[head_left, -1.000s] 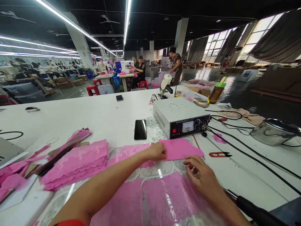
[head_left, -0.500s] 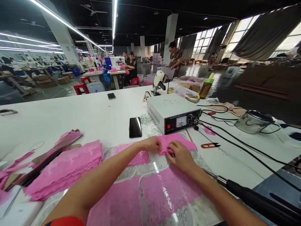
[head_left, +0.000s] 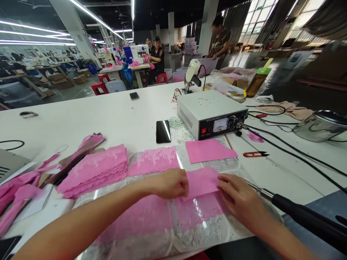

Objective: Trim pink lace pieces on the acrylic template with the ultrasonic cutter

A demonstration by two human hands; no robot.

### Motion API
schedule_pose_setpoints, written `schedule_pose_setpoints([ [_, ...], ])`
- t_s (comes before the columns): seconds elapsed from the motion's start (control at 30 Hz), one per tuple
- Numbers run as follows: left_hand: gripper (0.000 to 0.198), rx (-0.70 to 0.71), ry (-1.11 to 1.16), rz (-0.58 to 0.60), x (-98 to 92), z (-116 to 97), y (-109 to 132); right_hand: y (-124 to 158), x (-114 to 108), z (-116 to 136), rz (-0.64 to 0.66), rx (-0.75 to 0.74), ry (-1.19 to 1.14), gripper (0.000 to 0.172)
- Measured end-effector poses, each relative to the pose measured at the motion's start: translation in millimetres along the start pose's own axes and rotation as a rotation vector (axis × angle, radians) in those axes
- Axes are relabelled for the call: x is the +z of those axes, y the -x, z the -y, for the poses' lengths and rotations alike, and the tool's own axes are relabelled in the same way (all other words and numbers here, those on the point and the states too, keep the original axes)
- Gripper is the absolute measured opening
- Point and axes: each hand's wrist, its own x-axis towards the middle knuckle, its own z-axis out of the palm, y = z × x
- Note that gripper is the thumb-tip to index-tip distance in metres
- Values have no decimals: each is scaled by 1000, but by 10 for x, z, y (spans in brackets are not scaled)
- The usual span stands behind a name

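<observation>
The left hand [head_left: 173,183] is curled tight and grasps the left edge of a plain pink piece [head_left: 202,182], while the fingers of the right hand [head_left: 238,195] touch its right edge; whether they pinch it or merely rest there, I cannot tell. The piece spans the gap between the hands, above the near part of a clear template [head_left: 200,240]. Just beyond lies another plain pink panel [head_left: 208,151], with a pink lace piece [head_left: 155,160] to its left and orange-handled snips [head_left: 255,154] to its right.
</observation>
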Motion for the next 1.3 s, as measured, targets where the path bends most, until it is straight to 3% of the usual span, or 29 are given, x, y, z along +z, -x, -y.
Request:
schedule_pose_setpoints([
  [0.2, 17, -25, -16, -25, 461, -84, 264, 258, -101, 182, 2, -52, -134, 22],
  [0.47, 19, -40, -131, -108, 700, -80, 228, 321, -138, 134, 63, -8, -193, 22],
  [0.63, 22, -36, -149, -152, 718, -75, 246, 349, -228, 57, 79, 76, -246, 22],
  [0.83, 23, -28, -101, -178, 716, -30, 244, 373, -266, -42, -27, 270, -201, 18],
  [1.03, 19, -99, -78, -127, 642, -73, 211, 350, -190, -100, -44, 423, -91, 17],
  [1.3, 18, -177, -93, -58, 537, -173, 130, 223, -159, -169, 146, 565, -82, 11],
])
